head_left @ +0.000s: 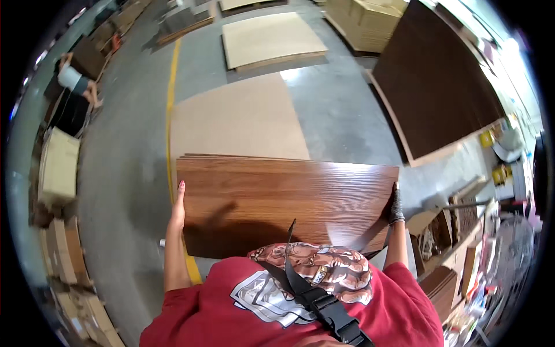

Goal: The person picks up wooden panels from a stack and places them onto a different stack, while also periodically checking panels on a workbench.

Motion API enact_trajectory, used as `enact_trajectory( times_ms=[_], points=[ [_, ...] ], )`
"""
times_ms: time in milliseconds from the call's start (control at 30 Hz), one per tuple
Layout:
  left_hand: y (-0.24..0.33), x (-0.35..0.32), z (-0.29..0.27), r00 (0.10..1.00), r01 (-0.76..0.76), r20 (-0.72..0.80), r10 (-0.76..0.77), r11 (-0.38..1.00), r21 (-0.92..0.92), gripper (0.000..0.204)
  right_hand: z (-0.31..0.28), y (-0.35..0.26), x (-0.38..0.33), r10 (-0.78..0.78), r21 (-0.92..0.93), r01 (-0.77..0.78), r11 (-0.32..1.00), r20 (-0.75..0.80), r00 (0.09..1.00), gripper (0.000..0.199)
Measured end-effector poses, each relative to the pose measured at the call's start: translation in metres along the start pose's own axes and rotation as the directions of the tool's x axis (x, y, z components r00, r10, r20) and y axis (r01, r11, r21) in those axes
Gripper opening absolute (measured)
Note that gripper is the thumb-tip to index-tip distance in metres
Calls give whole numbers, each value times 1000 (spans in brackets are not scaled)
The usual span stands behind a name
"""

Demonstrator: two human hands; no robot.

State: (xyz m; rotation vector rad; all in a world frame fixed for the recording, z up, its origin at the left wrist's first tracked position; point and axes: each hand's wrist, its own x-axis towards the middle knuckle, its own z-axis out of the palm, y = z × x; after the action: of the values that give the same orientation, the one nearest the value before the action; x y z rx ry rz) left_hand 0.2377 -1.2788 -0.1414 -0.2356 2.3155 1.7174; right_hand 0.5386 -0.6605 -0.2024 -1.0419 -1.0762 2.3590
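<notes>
Head cam: stack of wood-grain boards (283, 196) just below dial centre, toward 6, in front of torso, long sides running 9 to 3. More than one layer, thin edges showing slightly out of line at approx 11. Beyond, toward 12, tan sheet (237, 118) on floor; dark brown panel (439, 87) at 1–2; open carton (425, 231) at 4.

Handling (judged): prob. stiff, flat, fairly heavy as a stack; awkward more for width than wt. Sheen on face toward 3, so poss. slick; layers could slide on each other. Corners & edges likely to chip if knocked. Best hold: both short ends, 9 & 3, palms square to edges, fingers well under, layers squeezed flush.

Fingers: L hand (177, 208) at 9 end, thumb up along edge, grasping boards; other fingers mostly hidden, can't tell how far curled. R hand (397, 202) at 3 end, in grey glove (396, 213), pressed to edge, also grasping boards; curl underneath n/v. Hands well apart, full board length btwn. Finger opening approx. stack thickness, exact gap can't tell.
</notes>
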Motion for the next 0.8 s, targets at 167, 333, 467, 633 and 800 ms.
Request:
enact_trajectory(
  times_ms=[167,333,467,633,800],
  points=[
    [20,48,50,985,-36,172,33,999,13,73,-58,-1,-4,-22,-70,9,997,-191,981,71],
    [49,82,112,943,-86,325,72,996,27,76,-131,-2,4,-110,42,123,992,-238,965,72],
    [66,80,152,927,-112,365,90,993,41,79,-136,-23,-3,-153,2,162,987,-332,931,72],
    [85,66,219,924,-136,369,102,989,66,82,-147,-59,0,46,65,-25,998,-346,937,79],
    [110,42,324,933,-142,345,101,985,95,85,-242,-104,70,-112,88,142,986,-282,953,80]
  ],
)
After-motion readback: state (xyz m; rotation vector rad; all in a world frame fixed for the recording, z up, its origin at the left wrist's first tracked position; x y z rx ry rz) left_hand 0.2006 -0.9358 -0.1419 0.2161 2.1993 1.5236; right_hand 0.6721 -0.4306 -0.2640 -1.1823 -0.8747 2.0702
